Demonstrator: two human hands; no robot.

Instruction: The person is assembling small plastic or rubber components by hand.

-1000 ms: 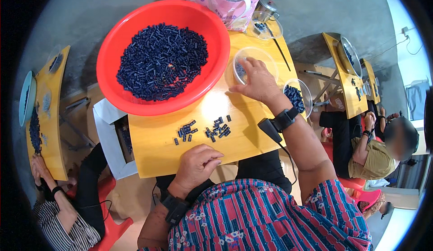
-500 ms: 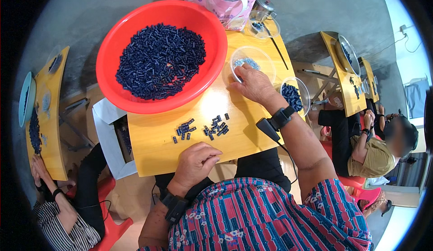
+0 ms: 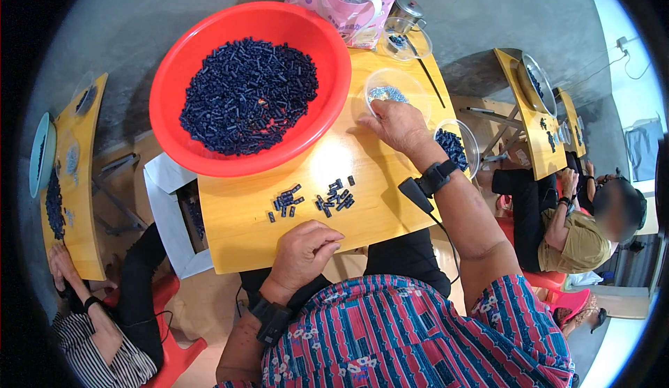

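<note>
My right hand (image 3: 401, 128) is at the near-left rim of a clear plastic bowl (image 3: 423, 99), closed over the rim with its thumb on the outer side; the fingertips are partly hidden. Small shiny silver-blue pieces (image 3: 388, 94) lie in that bowl. My left hand (image 3: 301, 257) rests at the table's front edge, fingers curled and thumb pressed against them; anything inside is hidden. Just beyond it lie two loose clusters of short dark-blue pieces, the left cluster (image 3: 287, 198) and the right cluster (image 3: 336, 198), on the yellow table (image 3: 251, 238).
A large red basin (image 3: 164, 109) heaped with dark pieces fills the back left. Right of my hand stands a clear tub (image 3: 454, 147) of dark pieces. Behind are a pink bag (image 3: 348, 11), a metal mug (image 3: 410, 10) and a dark stick (image 3: 432, 81). People sit on both sides.
My right hand has moved slightly right, and the clear bowl has shifted right with it. My left hand and the clusters of dark pieces have stayed put.
</note>
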